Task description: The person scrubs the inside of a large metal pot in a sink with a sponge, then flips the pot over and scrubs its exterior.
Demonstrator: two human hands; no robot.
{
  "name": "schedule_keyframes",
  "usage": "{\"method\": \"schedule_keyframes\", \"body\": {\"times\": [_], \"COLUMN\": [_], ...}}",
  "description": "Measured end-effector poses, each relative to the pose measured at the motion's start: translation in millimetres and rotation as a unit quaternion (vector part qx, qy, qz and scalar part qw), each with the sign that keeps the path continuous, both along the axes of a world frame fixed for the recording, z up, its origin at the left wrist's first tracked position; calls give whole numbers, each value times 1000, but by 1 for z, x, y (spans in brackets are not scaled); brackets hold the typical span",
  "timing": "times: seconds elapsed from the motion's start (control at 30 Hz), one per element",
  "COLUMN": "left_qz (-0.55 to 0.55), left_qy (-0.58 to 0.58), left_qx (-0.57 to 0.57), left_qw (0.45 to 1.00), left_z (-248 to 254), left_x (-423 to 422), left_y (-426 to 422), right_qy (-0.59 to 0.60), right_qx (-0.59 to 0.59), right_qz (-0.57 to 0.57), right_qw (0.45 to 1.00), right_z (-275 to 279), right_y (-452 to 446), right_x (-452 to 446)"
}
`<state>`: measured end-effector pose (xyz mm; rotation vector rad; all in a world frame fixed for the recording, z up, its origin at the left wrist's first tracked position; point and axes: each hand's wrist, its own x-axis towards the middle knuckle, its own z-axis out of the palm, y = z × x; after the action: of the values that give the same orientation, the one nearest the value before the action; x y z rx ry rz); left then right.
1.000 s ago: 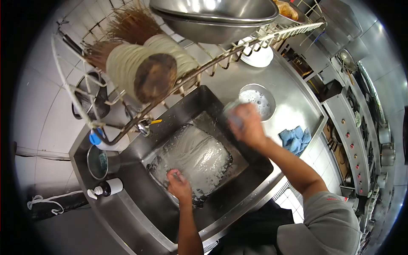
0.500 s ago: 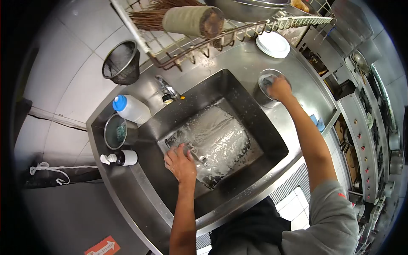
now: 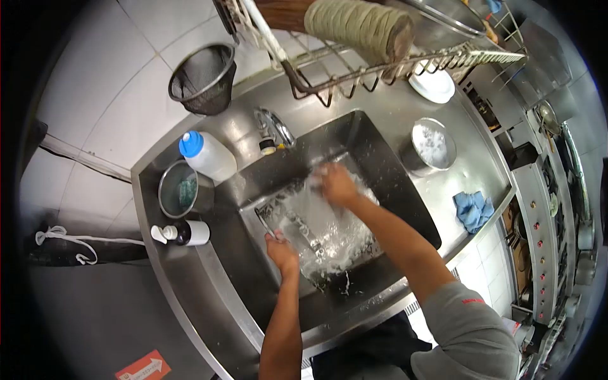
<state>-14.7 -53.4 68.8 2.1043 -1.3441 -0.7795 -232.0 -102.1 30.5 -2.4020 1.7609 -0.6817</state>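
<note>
In the sink lies a flat rectangular panel with a thin rim, coated in white suds; its exact kind is hard to make out. My left hand is closed on the panel's near-left edge, the thumb along the rim. Over the far part of the soapy surface is my right hand, smeared by motion, so whatever is under its fingers cannot be seen. A metal pot with foamy water stands on the counter right of the sink.
A faucet rises behind the sink. On the left ledge are a blue-capped bottle, a metal container with a green scouring pad, and a pump bottle. A wire rack overhangs. A blue cloth lies at right.
My right hand has left the metal pot and come down over the panel in the sink. The left hand has shifted to grip the panel's edge. The camera view has shifted somewhat.
</note>
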Motion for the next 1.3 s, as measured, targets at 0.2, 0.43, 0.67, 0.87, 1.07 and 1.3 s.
{"method": "schedule_keyframes", "body": {"times": [0.2,0.43,0.67,0.87,1.07,1.3], "left_qz": [-9,-10,-53,-59,-47,-36], "left_qy": [37,54,-4,25,27,43], "left_qx": [-67,-63,-61,-93,-82,-58], "left_qw": [997,997,997,994,995,997], "left_z": [4,-34,-37,-20,-28,-38], "left_x": [-2,14,21,10,16,21], "left_y": [-2,-9,-19,-11,-8,-15], "right_qy": [-138,6,-16,-118,-123,-132], "right_qx": [-45,-99,68,31,72,149], "right_qz": [87,-16,-252,-183,-409,-114], "right_qw": [986,995,965,975,901,973], "right_z": [43,3,50,22,39,24], "right_y": [58,6,62,132,42,136], "right_x": [33,35,-30,51,-44,36]}}
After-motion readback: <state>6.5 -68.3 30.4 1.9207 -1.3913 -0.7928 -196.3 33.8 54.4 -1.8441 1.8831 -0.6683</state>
